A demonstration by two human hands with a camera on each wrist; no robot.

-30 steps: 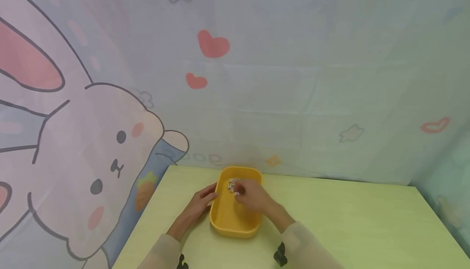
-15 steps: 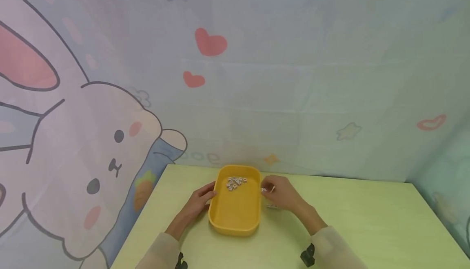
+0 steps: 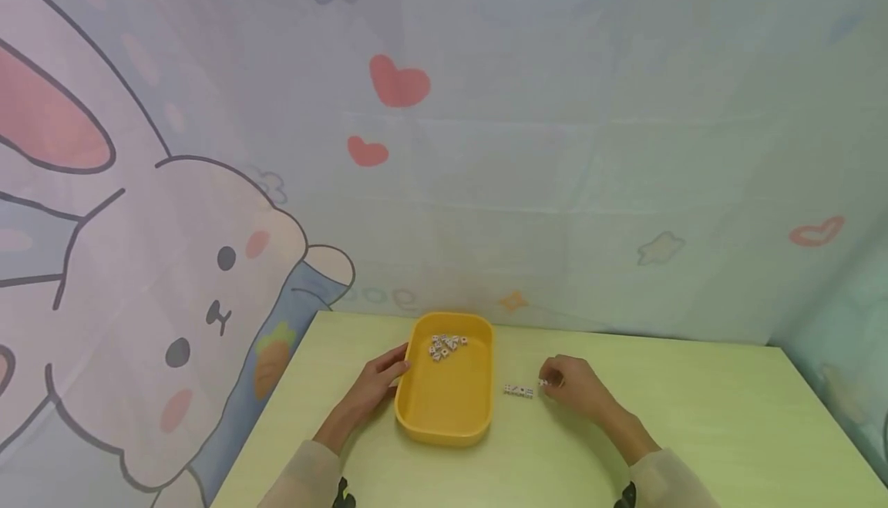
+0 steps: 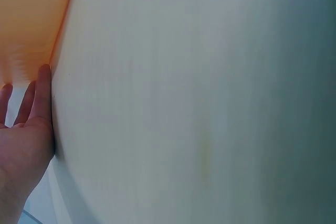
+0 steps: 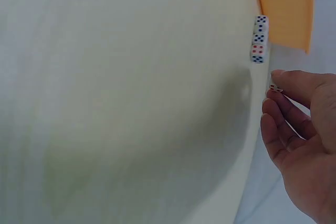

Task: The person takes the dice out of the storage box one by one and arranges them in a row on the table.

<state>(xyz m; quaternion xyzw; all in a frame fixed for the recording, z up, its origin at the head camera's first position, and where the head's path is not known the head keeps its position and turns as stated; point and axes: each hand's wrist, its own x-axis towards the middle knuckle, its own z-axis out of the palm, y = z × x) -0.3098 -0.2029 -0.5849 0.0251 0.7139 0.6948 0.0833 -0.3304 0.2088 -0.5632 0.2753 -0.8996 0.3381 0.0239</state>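
My left hand rests against the left side of a yellow tray. In the left wrist view its fingers lie fairly straight along the tray's outer wall. Several small white dice lie loose in the far part of the tray. To the right of the tray, a short row of dice stands side by side on the table. My right hand pinches a single die between thumb and fingertips, just right of the row's end and apart from it.
The pale green table extends far to the right. Behind its back edge hangs a cloth backdrop printed with a rabbit, hearts and stars.
From inside the tray, my right hand has moved out over its right wall and on to the right end of the dice row, carrying a die. My left hand has stayed at the tray.
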